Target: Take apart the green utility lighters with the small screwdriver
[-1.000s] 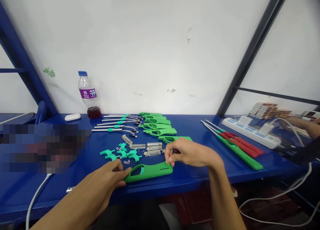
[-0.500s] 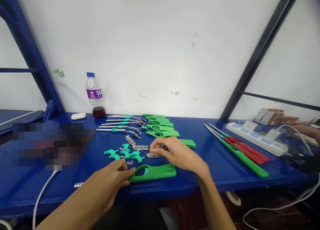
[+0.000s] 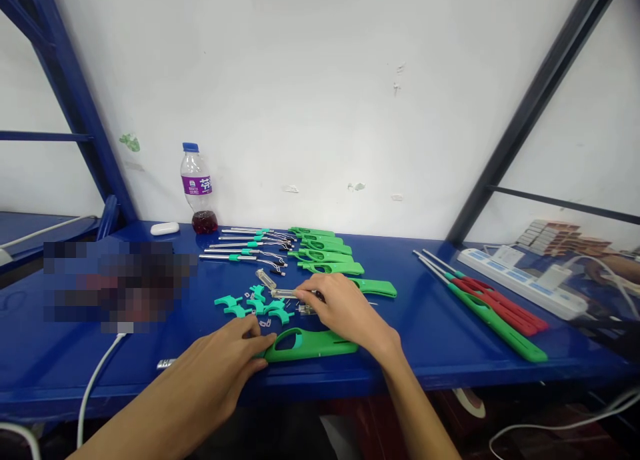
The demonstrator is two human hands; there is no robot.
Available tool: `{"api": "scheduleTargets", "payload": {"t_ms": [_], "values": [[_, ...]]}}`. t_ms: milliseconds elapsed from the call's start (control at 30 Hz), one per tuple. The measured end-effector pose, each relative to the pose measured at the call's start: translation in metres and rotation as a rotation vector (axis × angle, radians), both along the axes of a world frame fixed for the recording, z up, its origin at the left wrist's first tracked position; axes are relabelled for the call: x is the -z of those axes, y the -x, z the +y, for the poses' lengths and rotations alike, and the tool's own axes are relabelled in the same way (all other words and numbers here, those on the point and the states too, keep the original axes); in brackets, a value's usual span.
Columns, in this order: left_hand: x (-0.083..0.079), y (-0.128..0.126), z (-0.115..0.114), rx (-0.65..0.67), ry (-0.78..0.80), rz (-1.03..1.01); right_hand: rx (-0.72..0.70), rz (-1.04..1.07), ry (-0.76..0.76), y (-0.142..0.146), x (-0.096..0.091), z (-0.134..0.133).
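My left hand (image 3: 233, 353) is closed around the front end of a green gas lighter (image 3: 315, 345) lying near the table's front edge; its metal tip (image 3: 166, 364) shows beyond my wrist. With fingers curled, my right hand (image 3: 340, 310) reaches over the small clear fuel tanks. Its fingertips are at the end of one clear tank (image 3: 284, 293), and another tank (image 3: 305, 309) lies partly under the hand. A small dark piece (image 3: 319, 295) shows between the fingers, too hidden to name. Teal triggers (image 3: 257, 305) and tiny clear parts lie left of the tanks.
Behind are metal lighter tubes with wires (image 3: 240, 252) and green handle shells (image 3: 327, 255). A drink bottle (image 3: 199, 190) and a white case (image 3: 165, 229) stand by the wall. Red and green lighters (image 3: 493, 310) and a power strip (image 3: 525, 283) are at right. Another person's hand (image 3: 615, 271) is far right.
My right hand has shifted slightly left over the tanks, its fingertips now at the end of the upper one. My left hand keeps its hold on the green lighter. The view has shifted a little.
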State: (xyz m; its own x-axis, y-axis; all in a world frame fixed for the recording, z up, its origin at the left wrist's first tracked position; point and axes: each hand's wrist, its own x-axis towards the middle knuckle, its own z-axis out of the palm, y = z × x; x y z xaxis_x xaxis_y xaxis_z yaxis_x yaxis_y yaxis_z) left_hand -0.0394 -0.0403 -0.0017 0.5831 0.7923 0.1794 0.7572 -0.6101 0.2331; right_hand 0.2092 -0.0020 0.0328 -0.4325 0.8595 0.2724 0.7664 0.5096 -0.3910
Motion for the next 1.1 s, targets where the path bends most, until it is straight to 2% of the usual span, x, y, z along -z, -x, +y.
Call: {"api": "scheduleTargets", "payload": {"t_ms": [133,333,467,633,733,833,1000,1100], "values": [[-0.005,-0.004,-0.006,0.032,-0.066,0.000,0.002,0.044,0.040,-0.009,-0.008,-0.006],[-0.022,-0.012,-0.016,0.175,-0.301,-0.067,-0.137,0.037,0.257,-0.031,-0.030,-0.027],[-0.033,-0.017,-0.021,0.242,-0.477,-0.142,-0.152,0.022,0.402,-0.042,-0.042,-0.037],[-0.028,-0.023,-0.017,0.234,-0.622,-0.153,-0.196,0.032,0.505,-0.046,-0.044,-0.037],[-0.021,-0.025,-0.014,0.214,-0.698,-0.132,-0.212,0.039,0.482,-0.045,-0.042,-0.035],[-0.019,-0.025,-0.013,0.226,-0.724,-0.112,-0.186,0.013,0.379,-0.043,-0.040,-0.033],[-0.021,-0.022,-0.017,0.205,-0.650,-0.128,-0.140,-0.044,0.247,-0.040,-0.038,-0.036],[-0.022,-0.018,-0.018,0.194,-0.555,-0.143,-0.059,-0.115,0.153,-0.037,-0.040,-0.044]]}}
